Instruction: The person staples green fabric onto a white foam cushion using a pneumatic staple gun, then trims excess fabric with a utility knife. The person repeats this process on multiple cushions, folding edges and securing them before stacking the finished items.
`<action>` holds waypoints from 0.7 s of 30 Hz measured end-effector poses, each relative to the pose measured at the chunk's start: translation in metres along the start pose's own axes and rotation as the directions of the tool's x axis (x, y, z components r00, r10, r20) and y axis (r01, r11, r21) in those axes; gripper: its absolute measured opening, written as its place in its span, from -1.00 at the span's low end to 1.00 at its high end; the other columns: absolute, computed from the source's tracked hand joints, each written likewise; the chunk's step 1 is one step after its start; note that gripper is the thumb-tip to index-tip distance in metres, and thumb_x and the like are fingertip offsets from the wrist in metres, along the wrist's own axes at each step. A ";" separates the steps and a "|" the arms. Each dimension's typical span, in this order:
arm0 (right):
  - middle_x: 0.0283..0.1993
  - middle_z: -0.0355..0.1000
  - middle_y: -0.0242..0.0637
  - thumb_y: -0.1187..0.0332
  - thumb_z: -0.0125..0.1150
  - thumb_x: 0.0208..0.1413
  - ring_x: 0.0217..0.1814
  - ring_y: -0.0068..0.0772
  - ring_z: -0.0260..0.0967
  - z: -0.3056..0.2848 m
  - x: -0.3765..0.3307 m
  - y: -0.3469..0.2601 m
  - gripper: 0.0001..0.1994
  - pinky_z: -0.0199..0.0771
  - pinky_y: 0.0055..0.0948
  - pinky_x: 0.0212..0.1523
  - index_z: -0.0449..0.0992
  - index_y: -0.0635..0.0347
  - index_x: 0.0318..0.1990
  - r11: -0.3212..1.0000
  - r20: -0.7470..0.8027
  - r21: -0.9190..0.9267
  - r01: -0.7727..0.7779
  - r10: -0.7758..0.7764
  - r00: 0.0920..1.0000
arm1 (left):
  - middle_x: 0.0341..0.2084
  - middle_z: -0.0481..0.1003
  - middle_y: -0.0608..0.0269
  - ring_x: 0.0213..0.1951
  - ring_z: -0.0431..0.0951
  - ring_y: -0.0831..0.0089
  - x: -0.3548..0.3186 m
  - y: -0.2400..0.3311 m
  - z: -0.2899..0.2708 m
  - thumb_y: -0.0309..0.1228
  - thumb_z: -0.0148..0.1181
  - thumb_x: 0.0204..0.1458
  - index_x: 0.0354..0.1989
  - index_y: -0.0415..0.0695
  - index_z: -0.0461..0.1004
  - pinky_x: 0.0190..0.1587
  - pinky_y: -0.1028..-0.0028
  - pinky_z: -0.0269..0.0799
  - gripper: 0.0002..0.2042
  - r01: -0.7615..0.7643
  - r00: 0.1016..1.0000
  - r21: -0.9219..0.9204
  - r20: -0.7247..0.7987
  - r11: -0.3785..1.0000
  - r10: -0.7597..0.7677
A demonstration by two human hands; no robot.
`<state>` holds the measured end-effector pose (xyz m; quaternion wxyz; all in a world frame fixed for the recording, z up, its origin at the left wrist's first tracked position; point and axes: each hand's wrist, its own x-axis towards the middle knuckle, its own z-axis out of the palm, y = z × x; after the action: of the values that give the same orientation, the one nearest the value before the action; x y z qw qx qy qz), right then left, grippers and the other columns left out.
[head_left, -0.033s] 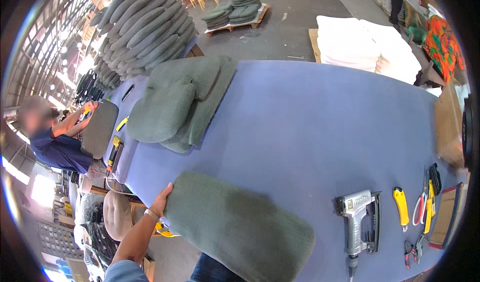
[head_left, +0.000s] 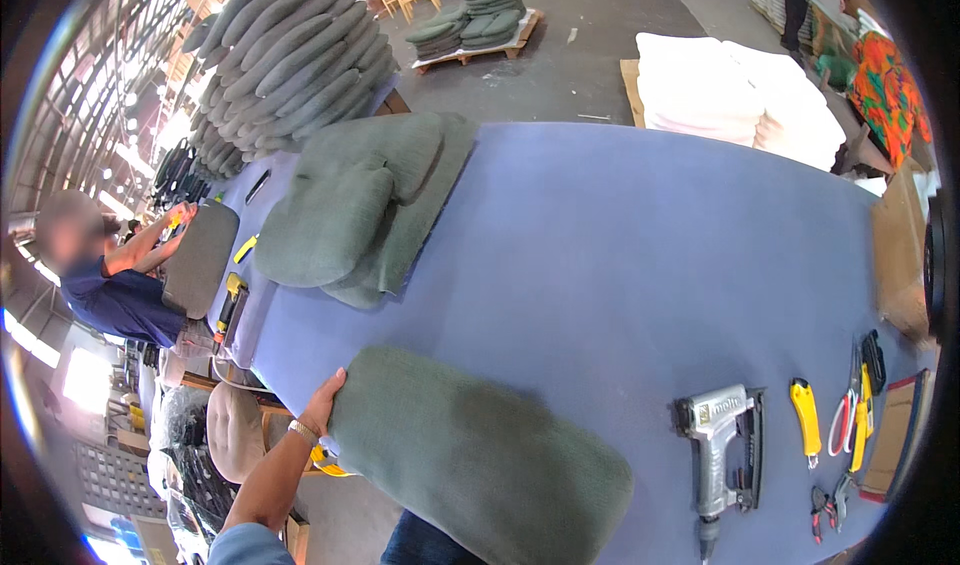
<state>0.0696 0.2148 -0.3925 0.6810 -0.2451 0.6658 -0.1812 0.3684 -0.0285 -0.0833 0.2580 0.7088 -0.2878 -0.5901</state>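
At lower centre, the left hand (head_left: 322, 405) grips the cushion (head_left: 480, 457) by its left end; the right hand is out of view. Likely light, softly padded, hardly slippery: best held by opposite ends.

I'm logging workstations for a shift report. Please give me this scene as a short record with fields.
left hand: gripping the left end of a green cushion
right hand: not in view
surface: blue table
tools at right: silver staple gun, yellow cutter
beyond the left hand: overlapping green pieces
co-worker: far left, with another cushion
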 end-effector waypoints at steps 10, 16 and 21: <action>0.08 0.62 -0.08 0.16 0.19 0.39 0.17 -0.12 0.58 -0.008 0.033 0.004 -0.62 0.57 -0.17 0.18 0.57 0.31 0.11 0.956 -0.078 -0.292 0.034 -0.059 0.995 | 0.12 0.57 0.08 0.12 0.57 0.32 0.021 -0.006 -0.022 0.23 0.10 0.28 0.31 -0.14 0.44 0.24 0.27 0.44 -0.30 0.050 0.999 -0.039 0.014 0.998 -0.050; 0.08 0.63 -0.09 0.15 0.18 0.39 0.17 -0.13 0.59 -0.015 0.034 -0.005 -0.62 0.58 -0.17 0.17 0.57 0.30 0.11 0.902 -0.099 -0.428 0.063 -0.117 0.988 | 0.04 0.61 0.12 0.01 0.62 0.32 0.009 0.007 -0.005 0.16 0.12 0.31 0.26 -0.18 0.47 0.14 0.28 0.53 -0.36 -0.024 1.000 -0.055 -0.002 0.998 0.024; 0.07 0.63 -0.09 0.15 0.18 0.39 0.16 -0.15 0.59 -0.022 0.037 -0.012 -0.63 0.58 -0.18 0.17 0.57 0.29 0.11 0.815 -0.104 -0.572 0.093 -0.184 0.978 | 0.09 0.59 0.09 0.05 0.61 0.26 0.016 -0.009 -0.014 0.12 0.14 0.29 0.28 -0.20 0.46 0.17 0.24 0.51 -0.37 -0.103 0.991 -0.119 0.074 0.988 0.112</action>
<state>0.0507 0.1819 -0.4159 0.5099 -0.4681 0.7204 -0.0441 0.3854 -0.0330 -0.0978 0.3179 0.6518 -0.3016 -0.6189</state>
